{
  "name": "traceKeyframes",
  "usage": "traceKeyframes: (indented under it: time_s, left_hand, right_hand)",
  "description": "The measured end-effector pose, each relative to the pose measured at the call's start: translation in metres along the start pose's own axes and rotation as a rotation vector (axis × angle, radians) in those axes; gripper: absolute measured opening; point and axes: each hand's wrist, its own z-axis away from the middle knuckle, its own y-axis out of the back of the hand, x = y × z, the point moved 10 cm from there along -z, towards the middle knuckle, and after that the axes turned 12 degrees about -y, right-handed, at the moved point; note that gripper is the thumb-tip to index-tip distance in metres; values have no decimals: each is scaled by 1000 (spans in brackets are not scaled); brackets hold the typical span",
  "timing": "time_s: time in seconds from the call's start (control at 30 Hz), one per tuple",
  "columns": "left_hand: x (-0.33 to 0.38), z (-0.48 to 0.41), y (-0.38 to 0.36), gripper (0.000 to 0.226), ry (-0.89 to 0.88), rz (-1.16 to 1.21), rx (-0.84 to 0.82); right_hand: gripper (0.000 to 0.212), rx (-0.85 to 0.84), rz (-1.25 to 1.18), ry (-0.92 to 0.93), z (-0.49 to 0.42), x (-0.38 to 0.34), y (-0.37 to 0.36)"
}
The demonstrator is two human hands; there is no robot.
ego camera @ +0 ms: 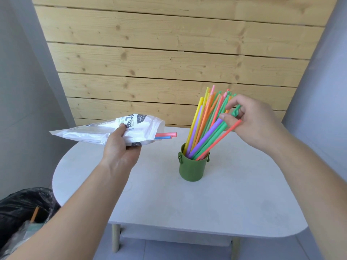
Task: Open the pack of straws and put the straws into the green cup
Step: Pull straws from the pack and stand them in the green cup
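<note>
Green cup [191, 168] upright on white table [169, 199], full of coloured straws [203, 128] leaning right. Right hand [251, 119] pinches their upper ends. Left hand [120, 149] grips opened pack [93, 132], held level above table's left; two loose straws [167, 135] poke from its mouth.

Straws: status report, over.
Left hand grips pack, two straws poking out. Right hand pinches bundle standing in green cup. Nothing in the way.
</note>
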Motion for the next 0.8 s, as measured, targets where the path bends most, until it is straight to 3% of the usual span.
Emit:
traceKeyframes:
  time_s: [0.17,0.27,0.37,0.57,0.8]
  left_hand:
    - [0,0,-1,9,-5,-1,-9]
    - [0,0,-1,8,-7,9,-9]
    - [1,1,-2,18,-16,26,-13]
    - [6,2,-5,31,-44,36,-38]
    - [5,3,-6,23,-36,48,-44]
  right_hand:
    - [30,-3,-46,61,4,-1,-12]
    - [27,-14,-58,60,8,1,-20]
    - [25,-38,-60,46,14,2,-29]
    - [44,34,-13,47,23,3,-25]
    - [44,42,29,51,25,7,-27]
